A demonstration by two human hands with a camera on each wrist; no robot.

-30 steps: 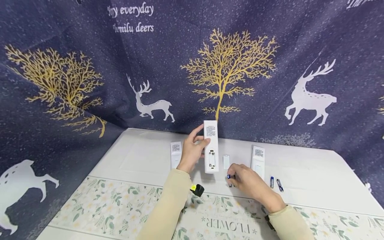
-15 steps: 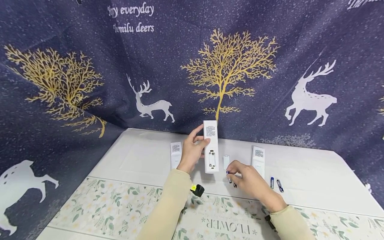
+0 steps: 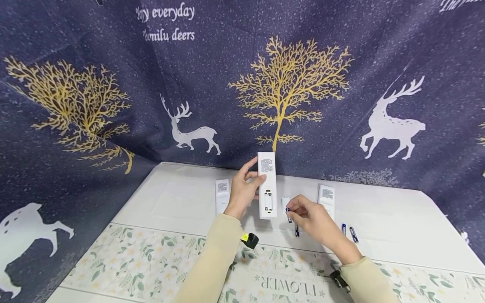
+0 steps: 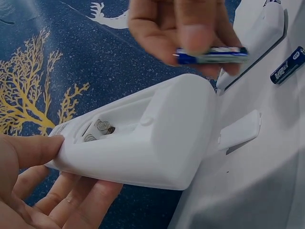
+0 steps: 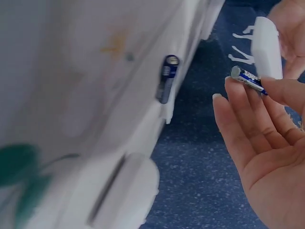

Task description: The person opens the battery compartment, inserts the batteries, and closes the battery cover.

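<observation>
Above the white worktop (image 3: 394,219), a white remote control (image 3: 268,180), its battery bay (image 3: 268,202) exposed, is gripped by the left hand (image 3: 242,193); the right hand (image 3: 316,221), near a loose battery cover (image 4: 241,130), pinches a blue-and-silver battery (image 4: 214,56).

Sleeves, one pair: long, plain, pale beige-yellow, matte cloth. Left sleeve (image 3: 212,256): close-fitting, lightly creased, with a plain cuff edge at the wrist. Right sleeve (image 3: 367,280): matching in colour and cloth, plain cuff edge. Hands, two: left hand (image 3: 242,191) and right hand (image 3: 312,219), both bare. Wrist fittings, two: beside the left cuff, a black rounded piece (image 3: 251,241) with a bright yellow patch (image 3: 244,237); beside the right cuff, a black fitting (image 3: 339,280), partly hidden, detail too small to tell.
</observation>
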